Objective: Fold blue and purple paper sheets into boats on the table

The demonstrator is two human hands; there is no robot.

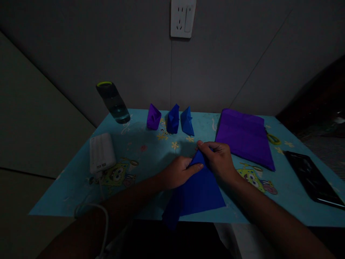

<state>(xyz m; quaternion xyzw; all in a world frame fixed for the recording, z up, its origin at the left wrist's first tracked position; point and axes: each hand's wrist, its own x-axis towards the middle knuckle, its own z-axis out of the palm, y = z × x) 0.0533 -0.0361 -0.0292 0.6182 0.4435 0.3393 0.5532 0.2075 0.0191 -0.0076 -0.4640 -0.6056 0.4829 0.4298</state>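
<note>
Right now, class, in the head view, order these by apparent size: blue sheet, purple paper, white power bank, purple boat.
Largest to smallest:
Blue sheet and purple paper: too alike to rank, with the blue sheet nearer the camera
White power bank
Purple boat

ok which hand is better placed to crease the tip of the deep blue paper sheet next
The bare right hand, probably: it pinches the deep blue paper sheet at its tip, while the bare left hand grips lower, near its left edge.

Bottle (114,102) and white power bank (101,153) at left, black phone (314,178) at right, socket (183,18) on wall (121,46)
</note>
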